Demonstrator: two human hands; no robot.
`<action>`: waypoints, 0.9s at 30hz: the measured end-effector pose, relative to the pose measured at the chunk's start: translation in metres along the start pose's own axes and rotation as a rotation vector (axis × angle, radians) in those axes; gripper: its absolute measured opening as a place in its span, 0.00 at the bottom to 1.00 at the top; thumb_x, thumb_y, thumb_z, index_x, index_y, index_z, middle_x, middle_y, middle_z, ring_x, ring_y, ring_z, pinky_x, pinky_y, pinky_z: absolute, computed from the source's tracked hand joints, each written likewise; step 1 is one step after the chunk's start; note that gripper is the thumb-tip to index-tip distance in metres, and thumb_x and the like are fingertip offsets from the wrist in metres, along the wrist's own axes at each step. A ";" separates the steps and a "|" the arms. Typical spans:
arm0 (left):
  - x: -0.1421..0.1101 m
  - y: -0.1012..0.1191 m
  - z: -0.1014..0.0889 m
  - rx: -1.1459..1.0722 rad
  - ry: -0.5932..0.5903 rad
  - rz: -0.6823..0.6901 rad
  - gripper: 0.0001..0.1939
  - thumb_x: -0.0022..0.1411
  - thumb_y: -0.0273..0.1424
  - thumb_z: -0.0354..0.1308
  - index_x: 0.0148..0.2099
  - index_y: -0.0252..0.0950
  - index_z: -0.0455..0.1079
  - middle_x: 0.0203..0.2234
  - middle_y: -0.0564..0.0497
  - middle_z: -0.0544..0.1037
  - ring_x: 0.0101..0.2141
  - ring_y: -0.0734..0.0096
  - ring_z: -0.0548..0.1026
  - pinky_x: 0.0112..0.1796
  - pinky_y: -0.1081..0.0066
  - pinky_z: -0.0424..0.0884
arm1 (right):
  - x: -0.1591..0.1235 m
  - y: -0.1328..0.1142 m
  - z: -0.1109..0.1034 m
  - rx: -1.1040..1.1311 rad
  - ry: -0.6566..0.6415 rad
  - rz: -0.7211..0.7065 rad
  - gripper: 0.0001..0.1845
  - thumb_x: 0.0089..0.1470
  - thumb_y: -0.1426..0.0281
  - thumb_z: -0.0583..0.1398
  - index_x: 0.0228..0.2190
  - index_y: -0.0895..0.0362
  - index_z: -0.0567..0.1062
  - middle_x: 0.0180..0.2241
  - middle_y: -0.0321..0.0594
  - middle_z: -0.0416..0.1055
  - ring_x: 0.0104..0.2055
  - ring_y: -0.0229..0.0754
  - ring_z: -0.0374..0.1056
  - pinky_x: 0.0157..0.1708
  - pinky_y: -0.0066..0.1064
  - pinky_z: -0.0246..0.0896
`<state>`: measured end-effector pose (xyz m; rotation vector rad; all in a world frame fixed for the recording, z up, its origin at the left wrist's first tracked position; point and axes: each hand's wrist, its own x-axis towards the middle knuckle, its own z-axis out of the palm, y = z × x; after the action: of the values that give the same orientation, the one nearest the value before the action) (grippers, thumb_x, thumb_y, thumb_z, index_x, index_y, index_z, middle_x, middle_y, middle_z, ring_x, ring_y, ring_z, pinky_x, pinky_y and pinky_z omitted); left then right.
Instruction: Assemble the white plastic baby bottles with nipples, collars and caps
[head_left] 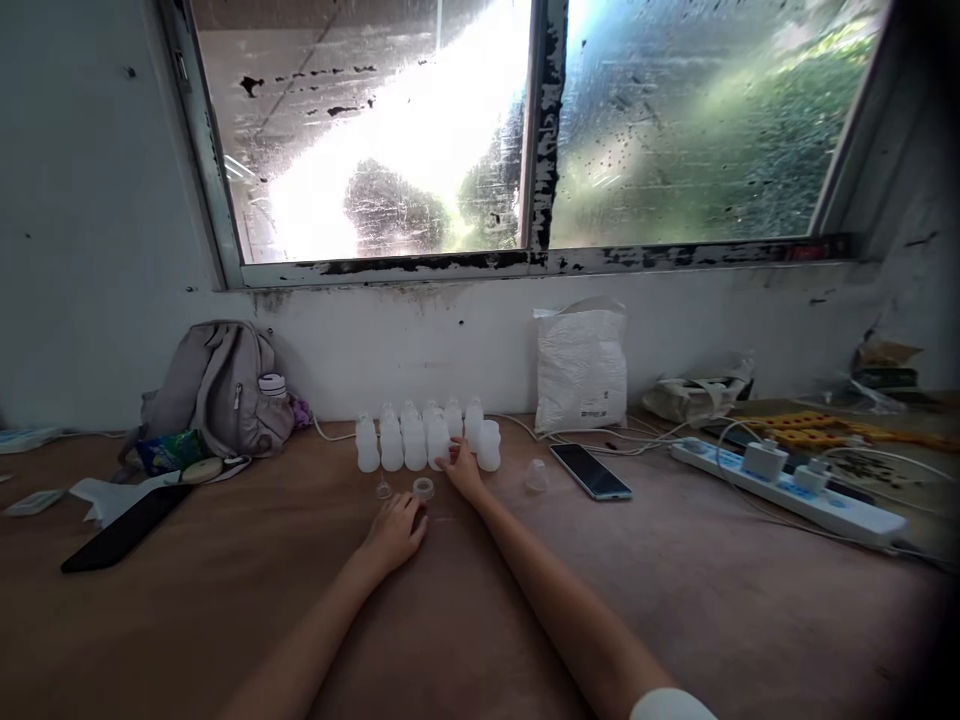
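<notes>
Several frosted white baby bottles [390, 445] stand upright in two rows near the wall, some topped with clear nipples. My right hand [463, 470] reaches to the front row, its fingers closed at the side of a bottle [437, 440]. A bottle without a visible nipple [489, 446] stands just right of that hand. On the table rests my left hand [397, 528], fingers loosely extended and lying down. Just beyond its fingertips lies a translucent screw ring [423, 488]. A clear nipple [383, 488] sits left of the ring; a clear cap [536, 476] lies farther right.
A phone [592, 472] and a white power strip [787, 490] with chargers lie to the right. Against the wall stands a white plastic bag [581, 370]. A grey backpack [217, 390] and a black flat case [124, 530] are at left. Cables run along the wall.
</notes>
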<state>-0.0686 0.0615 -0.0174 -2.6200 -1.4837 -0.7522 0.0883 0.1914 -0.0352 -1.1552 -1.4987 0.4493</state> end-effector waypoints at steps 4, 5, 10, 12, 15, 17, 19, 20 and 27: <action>0.000 0.001 0.000 -0.003 0.008 -0.013 0.12 0.59 0.33 0.43 0.41 0.35 0.63 0.36 0.46 0.67 0.39 0.64 0.65 0.41 0.66 0.61 | -0.001 -0.002 0.000 -0.040 0.021 -0.017 0.26 0.34 0.72 0.61 0.40 0.60 0.61 0.31 0.42 0.67 0.32 0.43 0.66 0.35 0.35 0.62; 0.000 0.001 0.000 -0.002 0.011 -0.024 0.11 0.58 0.33 0.43 0.40 0.35 0.63 0.35 0.46 0.67 0.38 0.64 0.65 0.41 0.66 0.61 | -0.002 -0.003 0.000 -0.052 0.028 -0.023 0.27 0.35 0.72 0.61 0.40 0.60 0.61 0.32 0.43 0.67 0.33 0.43 0.66 0.35 0.36 0.62; -0.001 0.003 0.000 0.002 0.027 -0.056 0.10 0.57 0.32 0.44 0.39 0.34 0.63 0.34 0.46 0.67 0.37 0.64 0.65 0.39 0.65 0.62 | -0.025 -0.012 -0.022 -0.121 0.028 -0.080 0.17 0.44 0.74 0.54 0.39 0.61 0.62 0.29 0.43 0.67 0.31 0.42 0.64 0.33 0.34 0.59; -0.001 0.003 0.000 -0.001 0.037 -0.051 0.10 0.57 0.32 0.44 0.39 0.34 0.63 0.33 0.46 0.67 0.37 0.64 0.66 0.39 0.65 0.63 | -0.041 -0.016 -0.040 -0.176 -0.055 -0.167 0.08 0.46 0.75 0.52 0.33 0.58 0.65 0.25 0.39 0.67 0.28 0.40 0.64 0.32 0.32 0.57; 0.000 0.004 -0.003 -0.011 0.124 -0.022 0.11 0.57 0.30 0.44 0.42 0.35 0.62 0.36 0.45 0.67 0.38 0.63 0.66 0.40 0.64 0.63 | -0.061 -0.022 -0.069 -0.395 -0.261 -0.429 0.06 0.50 0.75 0.49 0.27 0.57 0.66 0.26 0.39 0.68 0.29 0.39 0.64 0.34 0.31 0.54; 0.003 0.005 -0.006 0.009 0.243 0.024 0.14 0.57 0.29 0.44 0.47 0.36 0.60 0.42 0.44 0.66 0.43 0.62 0.65 0.44 0.62 0.60 | -0.069 -0.027 -0.082 -0.485 -0.269 -0.457 0.08 0.51 0.76 0.48 0.28 0.57 0.66 0.27 0.40 0.69 0.29 0.39 0.64 0.34 0.30 0.53; 0.007 0.005 -0.008 0.053 0.371 0.048 0.17 0.57 0.29 0.44 0.50 0.37 0.57 0.48 0.43 0.62 0.48 0.60 0.61 0.49 0.60 0.54 | -0.072 -0.031 -0.088 -0.514 -0.232 -0.426 0.09 0.52 0.76 0.47 0.30 0.58 0.66 0.29 0.41 0.69 0.31 0.39 0.64 0.33 0.29 0.53; 0.009 0.004 -0.008 0.076 0.430 0.017 0.18 0.57 0.29 0.45 0.52 0.37 0.56 0.50 0.42 0.61 0.51 0.59 0.59 0.51 0.59 0.52 | -0.073 -0.034 -0.089 -0.518 -0.234 -0.425 0.09 0.52 0.76 0.47 0.31 0.58 0.66 0.30 0.41 0.69 0.32 0.39 0.64 0.34 0.29 0.54; 0.004 -0.029 0.004 0.053 0.164 -0.505 0.22 0.55 0.37 0.47 0.51 0.31 0.55 0.45 0.38 0.67 0.48 0.52 0.63 0.45 0.58 0.57 | -0.078 -0.048 -0.085 -0.545 -0.450 -0.480 0.19 0.52 0.72 0.50 0.47 0.57 0.60 0.40 0.44 0.64 0.39 0.41 0.62 0.39 0.31 0.54</action>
<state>-0.0889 0.0816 -0.0244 -2.0953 -2.0996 -0.9147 0.1362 0.0780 -0.0139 -1.0831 -2.3156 -0.0499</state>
